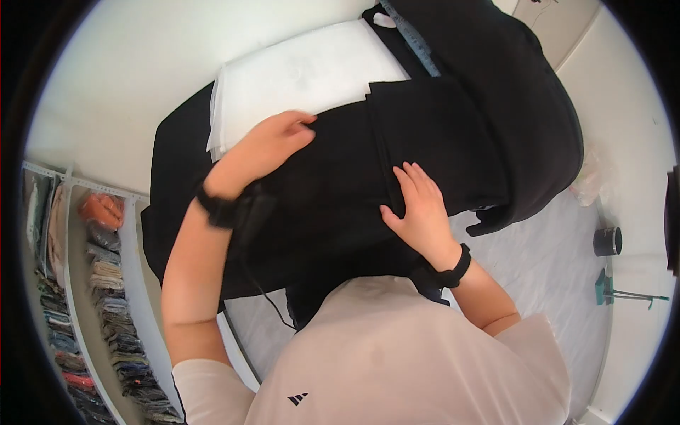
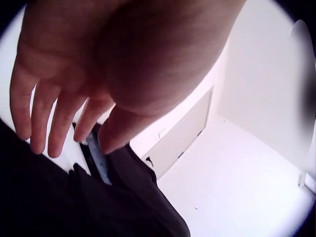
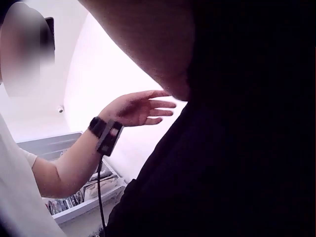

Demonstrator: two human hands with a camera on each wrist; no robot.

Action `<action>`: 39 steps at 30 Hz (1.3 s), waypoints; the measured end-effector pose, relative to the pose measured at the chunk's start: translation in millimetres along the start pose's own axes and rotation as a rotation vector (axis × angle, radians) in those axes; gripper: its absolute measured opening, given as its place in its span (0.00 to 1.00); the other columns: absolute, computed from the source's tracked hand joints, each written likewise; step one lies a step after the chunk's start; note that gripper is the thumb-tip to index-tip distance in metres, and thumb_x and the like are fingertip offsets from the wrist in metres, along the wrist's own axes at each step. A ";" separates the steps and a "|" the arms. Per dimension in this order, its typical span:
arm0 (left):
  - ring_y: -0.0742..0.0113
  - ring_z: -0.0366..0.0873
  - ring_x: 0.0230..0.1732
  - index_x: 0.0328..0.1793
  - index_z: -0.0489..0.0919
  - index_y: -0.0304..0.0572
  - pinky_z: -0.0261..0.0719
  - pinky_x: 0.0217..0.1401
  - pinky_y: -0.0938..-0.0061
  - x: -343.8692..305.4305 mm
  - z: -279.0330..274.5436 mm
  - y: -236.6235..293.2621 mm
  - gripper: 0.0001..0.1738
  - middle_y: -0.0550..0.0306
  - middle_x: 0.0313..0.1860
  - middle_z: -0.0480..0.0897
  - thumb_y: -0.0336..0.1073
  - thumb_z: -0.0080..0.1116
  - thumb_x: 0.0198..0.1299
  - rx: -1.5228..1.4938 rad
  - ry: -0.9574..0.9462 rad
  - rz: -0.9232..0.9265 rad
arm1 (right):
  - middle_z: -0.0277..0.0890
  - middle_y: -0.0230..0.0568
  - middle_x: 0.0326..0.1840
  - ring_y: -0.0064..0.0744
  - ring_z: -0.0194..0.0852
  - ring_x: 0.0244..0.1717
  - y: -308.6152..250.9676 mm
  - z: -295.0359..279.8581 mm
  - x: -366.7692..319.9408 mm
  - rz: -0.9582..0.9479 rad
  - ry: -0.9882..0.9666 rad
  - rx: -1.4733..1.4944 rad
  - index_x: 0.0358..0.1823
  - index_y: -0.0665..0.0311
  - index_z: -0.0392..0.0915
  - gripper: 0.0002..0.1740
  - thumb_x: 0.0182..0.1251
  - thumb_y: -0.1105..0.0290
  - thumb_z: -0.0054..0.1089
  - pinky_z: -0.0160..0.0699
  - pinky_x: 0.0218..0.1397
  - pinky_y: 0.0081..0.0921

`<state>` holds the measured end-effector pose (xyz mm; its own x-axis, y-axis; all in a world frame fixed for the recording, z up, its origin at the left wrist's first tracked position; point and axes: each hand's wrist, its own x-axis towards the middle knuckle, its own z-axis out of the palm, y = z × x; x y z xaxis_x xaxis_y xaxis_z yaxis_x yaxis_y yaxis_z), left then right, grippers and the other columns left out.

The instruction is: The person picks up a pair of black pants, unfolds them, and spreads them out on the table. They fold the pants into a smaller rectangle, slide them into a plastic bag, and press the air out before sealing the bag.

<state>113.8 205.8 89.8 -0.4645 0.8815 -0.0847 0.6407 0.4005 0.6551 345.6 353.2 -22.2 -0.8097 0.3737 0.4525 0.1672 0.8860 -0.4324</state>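
Observation:
Folded black cloth [image 1: 319,177] lies across a surface in front of me, with a raised layered edge running down its middle. My right hand [image 1: 423,212] rests flat on the cloth beside that edge, fingers extended. Over the far left part of the cloth is my left hand [image 1: 273,142], slightly blurred, its fingers loosely bent around nothing. In the left wrist view the fingers [image 2: 44,116] of that hand hang apart above the black cloth. The right wrist view shows the left hand raised above the cloth, while the right hand's fingers are hidden there.
A stack of white, sheet-like pieces [image 1: 297,74] lies behind the cloth. Bulky black fabric [image 1: 524,106] with a blue-grey strip [image 1: 411,35] rises at the right. Shelves [image 1: 131,262] of bagged folded clothes stand left. A dark bin [image 1: 607,241] and green dustpan [image 1: 604,287] are at right.

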 end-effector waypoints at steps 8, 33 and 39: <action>0.61 0.79 0.48 0.59 0.71 0.28 0.79 0.52 0.68 136.9 78.9 0.4 0.27 0.47 0.47 0.80 0.44 0.59 0.63 -0.661 0.004 -0.464 | 0.80 0.50 0.48 0.48 0.77 0.55 13.0 4.3 -0.1 0.064 0.198 0.133 0.45 0.70 0.77 0.14 0.57 0.77 0.60 0.75 0.58 0.37; 0.51 0.78 0.49 0.53 0.69 0.24 0.82 0.47 0.56 99.3 74.5 -28.1 0.23 0.40 0.48 0.75 0.29 0.60 0.53 -0.489 0.223 -0.451 | 0.73 0.49 0.60 0.44 0.68 0.64 -21.9 12.1 -7.8 -0.106 -0.050 0.079 0.53 0.67 0.74 0.24 0.53 0.73 0.64 0.65 0.67 0.39; 0.39 0.74 0.52 0.53 0.70 0.30 0.74 0.56 0.56 109.4 72.9 -30.9 0.22 0.33 0.48 0.75 0.34 0.61 0.54 0.105 0.578 -0.094 | 0.77 0.47 0.52 0.45 0.74 0.56 -11.6 -40.0 -1.9 -0.131 0.042 0.170 0.48 0.65 0.77 0.19 0.54 0.70 0.65 0.72 0.58 0.36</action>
<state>87.8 308.1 5.5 -0.7610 0.5738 0.3027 0.6238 0.5192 0.5843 367.7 353.2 13.1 -0.7933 0.2725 0.5445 -0.0381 0.8703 -0.4910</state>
